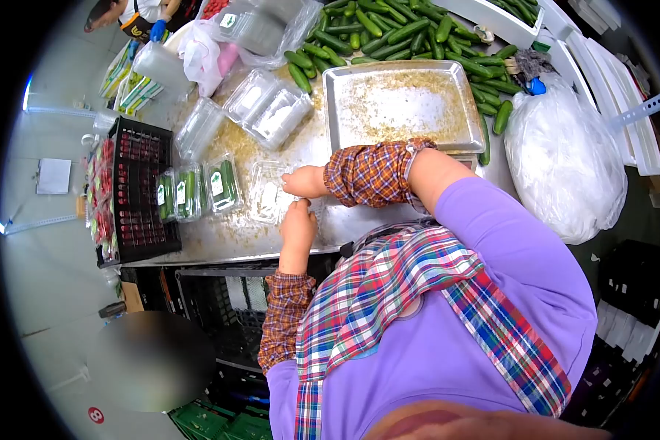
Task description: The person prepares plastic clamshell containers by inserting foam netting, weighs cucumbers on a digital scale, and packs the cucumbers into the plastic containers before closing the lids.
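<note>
A clear plastic clamshell box [265,196] lies on the metal table just left of my hands. My right hand [306,182] reaches in from the right, its fingers closed at the box's edge. Close below it, my left hand [298,229] has its fingers curled at the same edge; the fingertips are partly hidden. Left of this box stand packed clamshells of cucumbers [225,185] with green-and-white labels. A shallow metal tray [411,139] with a stained bottom lies beyond my right forearm.
Loose cucumbers [389,33] pile up at the back. Stacked clamshells [268,108] sit behind my hands. A black crate [143,191] stands at the table's left end, a stuffed plastic bag [561,158] at right. Another person [143,15] is at the far left, wearing a blue glove.
</note>
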Demonstrator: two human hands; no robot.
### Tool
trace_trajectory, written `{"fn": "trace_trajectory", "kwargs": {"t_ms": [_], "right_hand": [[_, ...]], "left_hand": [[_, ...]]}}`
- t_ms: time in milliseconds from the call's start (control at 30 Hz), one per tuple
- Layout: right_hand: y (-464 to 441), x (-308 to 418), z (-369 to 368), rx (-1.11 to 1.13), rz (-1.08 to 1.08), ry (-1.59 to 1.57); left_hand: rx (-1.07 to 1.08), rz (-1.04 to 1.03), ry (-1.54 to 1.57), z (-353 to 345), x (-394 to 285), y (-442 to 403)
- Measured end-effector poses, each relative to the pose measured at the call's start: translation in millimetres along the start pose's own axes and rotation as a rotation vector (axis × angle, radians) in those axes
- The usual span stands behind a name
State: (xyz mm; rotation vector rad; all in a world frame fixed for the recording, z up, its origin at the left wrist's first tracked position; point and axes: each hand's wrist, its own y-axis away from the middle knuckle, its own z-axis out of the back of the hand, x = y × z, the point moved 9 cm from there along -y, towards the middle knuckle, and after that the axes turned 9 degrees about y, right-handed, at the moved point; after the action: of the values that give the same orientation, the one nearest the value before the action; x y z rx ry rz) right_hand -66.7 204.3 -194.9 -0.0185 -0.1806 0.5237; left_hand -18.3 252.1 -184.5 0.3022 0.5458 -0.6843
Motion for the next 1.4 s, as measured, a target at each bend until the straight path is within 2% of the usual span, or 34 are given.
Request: {"fn": "trace_trajectory", "kwargs": {"t_ms": [233, 267, 367, 400, 467, 567, 600, 667, 733, 833, 867, 967, 1100, 1167, 1267, 1300, 1367, 1400], "right_hand": [[-2.2, -1.0, -6.8, 0.111, 0.040, 0.395], [-9.3, -4.0, -26.7, 0.097, 0.027, 0.369], [-5.5, 1.6, -16.5, 0.124, 0.034, 0.213], [-6.6, 0.4, -15.0, 0.149, 0.019, 0.192], [-9.9, -2.9, -9.0, 0.200, -0.008, 0.145], [-4.2, -7.7, 18.6, 0.228, 0.023, 0.098], [7.3, -7.2, 54.1, 0.123, 0.057, 0.059], [37.2, -18.9, 116.7, -0.021, -0.015, -0.106], [76.7, -41.0, 163.4, -0.137, -0.128, -0.251], [145.5, -97.7, 186.9, -0.327, -0.266, -0.473], [171.0, -121.6, 189.8, -0.380, -0.386, -0.488], [256.2, -187.1, 210.7, -0.585, -0.695, -0.434], [363.1, -262.0, 216.3, -0.571, -1.132, -0.340], [403.9, -287.0, 218.3, -0.598, -1.281, -0.207], [446.6, -326.6, 202.8, -0.826, -1.261, -0.138], [451.5, -334.1, 200.9, -0.794, -1.269, -0.050], [449.4, -338.0, 202.1, -0.737, -1.142, 0.283], [450.8, -343.1, 194.4, -0.714, -1.138, 0.283]], "left_hand": [[0.124, 0.067, 0.069, -24.2, 24.3, -11.2], [0.106, 0.016, 0.098, -22.3, 24.0, -12.2], [0.072, 0.019, 0.100, -16.2, 29.6, -20.4], [0.003, -0.028, 0.123, -10.7, 26.8, -24.2], [-0.002, 0.023, 0.193, -14.9, 28.6, -29.3], [0.008, 0.056, 0.228, -21.1, 30.1, -37.6], [0.016, 0.058, 0.225, -23.4, 31.2, -40.7], [0.053, 0.002, 0.190, -24.5, 31.3, -46.0], [0.085, 0.043, 0.189, -12.0, 30.9, -51.2], [0.080, 0.149, 0.210, -1.9, 28.1, -61.7], [0.071, 0.192, 0.218, -1.3, 30.2, -63.7], [0.112, 0.130, 0.069, -20.6, 34.2, -68.8], [0.192, 0.136, 0.078, -27.8, 39.3, -76.1], [0.199, 0.141, 0.058, -28.2, 37.2, -77.3], [0.227, 0.153, 0.037, -30.0, 36.4, -77.1], [0.238, 0.155, 0.031, -31.1, 38.1, -76.4], [0.235, 0.100, 0.055, -30.3, 39.4, -74.8], [0.233, 0.068, 0.067, -29.3, 36.9, -75.9]]}}
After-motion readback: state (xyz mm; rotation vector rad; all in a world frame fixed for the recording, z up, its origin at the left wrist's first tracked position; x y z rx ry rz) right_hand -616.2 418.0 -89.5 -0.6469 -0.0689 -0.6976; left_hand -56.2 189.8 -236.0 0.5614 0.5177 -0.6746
